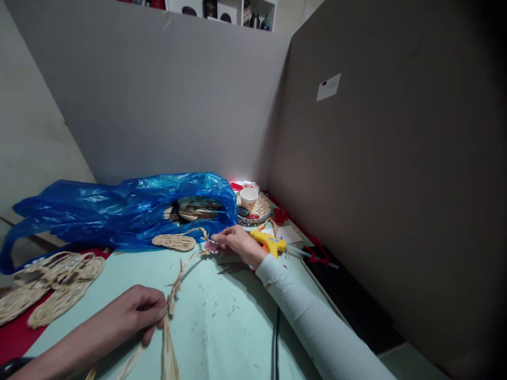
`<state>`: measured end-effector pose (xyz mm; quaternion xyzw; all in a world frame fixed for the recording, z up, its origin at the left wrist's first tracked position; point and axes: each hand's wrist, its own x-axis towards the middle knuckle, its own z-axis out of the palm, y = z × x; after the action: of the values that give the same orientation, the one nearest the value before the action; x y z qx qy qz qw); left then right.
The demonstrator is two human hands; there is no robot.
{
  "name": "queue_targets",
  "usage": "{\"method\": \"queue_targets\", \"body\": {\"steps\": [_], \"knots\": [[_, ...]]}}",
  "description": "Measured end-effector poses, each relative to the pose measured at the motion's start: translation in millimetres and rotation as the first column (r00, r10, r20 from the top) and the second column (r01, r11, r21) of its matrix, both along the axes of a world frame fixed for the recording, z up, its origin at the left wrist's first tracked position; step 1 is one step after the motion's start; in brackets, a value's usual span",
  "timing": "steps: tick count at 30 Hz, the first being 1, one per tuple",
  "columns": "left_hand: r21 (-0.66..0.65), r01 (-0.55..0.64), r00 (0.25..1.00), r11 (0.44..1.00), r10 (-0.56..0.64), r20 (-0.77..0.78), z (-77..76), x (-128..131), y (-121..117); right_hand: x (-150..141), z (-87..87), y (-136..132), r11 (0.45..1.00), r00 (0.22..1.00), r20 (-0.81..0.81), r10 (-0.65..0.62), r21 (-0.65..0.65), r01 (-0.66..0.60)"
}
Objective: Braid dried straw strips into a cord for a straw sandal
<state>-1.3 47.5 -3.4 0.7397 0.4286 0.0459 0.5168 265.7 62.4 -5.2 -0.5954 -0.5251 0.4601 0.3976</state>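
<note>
A braid of dried husk-like fibre (179, 279) runs from my left hand up to a small pink clip (210, 246). My left hand (144, 311) pinches the near end of the braid, where loose flat strands (169, 348) hang down towards me. Farther off, my right hand (240, 244) has its fingers closed at the clip's metal handle; the fingertips are partly hidden. Just left of the clip lies a woven sole (174, 242), with a strand leading from it towards the clip. Dark pointed blades, like scissors (232, 269), lie below my right hand.
A blue plastic bag (119, 206) of dried husks lies at the back. Woven sandals (67, 285) rest on red cloth at left. A yellow glue gun (269, 243), a paper cup (249, 198) on a woven tray (263, 211), and a black cable (277, 338) stand near my right arm.
</note>
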Motion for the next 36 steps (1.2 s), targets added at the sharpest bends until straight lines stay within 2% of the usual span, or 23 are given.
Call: {"method": "queue_targets", "body": {"steps": [4,9,12,18,23,27,31,33,36], "knots": [[-0.009,-0.065,0.998,0.998,0.065,0.005,-0.4,-3.0,10.9,-0.9,-4.7,3.8,0.997,0.997,0.047,-0.054,0.064,0.051],[0.084,-0.165,0.986,0.983,0.167,-0.011,3.7,-0.5,35.8,-4.8,-10.2,9.6,0.986,0.994,0.036,-0.100,0.135,0.095],[0.136,-0.173,0.982,0.976,0.182,-0.055,3.4,20.2,51.7,-6.1,-12.4,9.6,0.985,0.994,0.040,-0.103,0.141,0.096],[0.131,-0.146,0.984,0.980,0.158,-0.086,-4.3,78.1,73.1,-3.2,-14.4,9.3,0.985,0.988,0.083,-0.127,0.128,0.116],[0.080,-0.140,0.988,0.987,0.145,-0.055,-4.9,95.0,87.8,3.0,-17.1,12.9,0.976,0.981,0.088,-0.171,0.153,0.157],[-0.035,-0.174,0.985,0.984,0.173,-0.023,-6.0,98.8,93.8,6.1,-18.3,11.8,0.955,0.971,0.055,-0.231,0.203,0.215],[-0.185,-0.232,0.969,0.955,0.244,0.046,-1.5,95.1,96.7,3.5,-18.0,8.8,0.948,0.972,0.033,-0.234,0.231,0.220],[-0.252,-0.267,0.948,0.930,0.300,0.103,7.9,84.6,96.4,1.7,-17.3,7.3,0.948,0.973,0.032,-0.230,0.236,0.216],[-0.314,-0.330,0.885,0.890,0.407,0.225,31.4,55.3,88.0,0.4,-15.7,5.6,0.947,0.972,0.032,-0.235,0.235,0.221]]}}
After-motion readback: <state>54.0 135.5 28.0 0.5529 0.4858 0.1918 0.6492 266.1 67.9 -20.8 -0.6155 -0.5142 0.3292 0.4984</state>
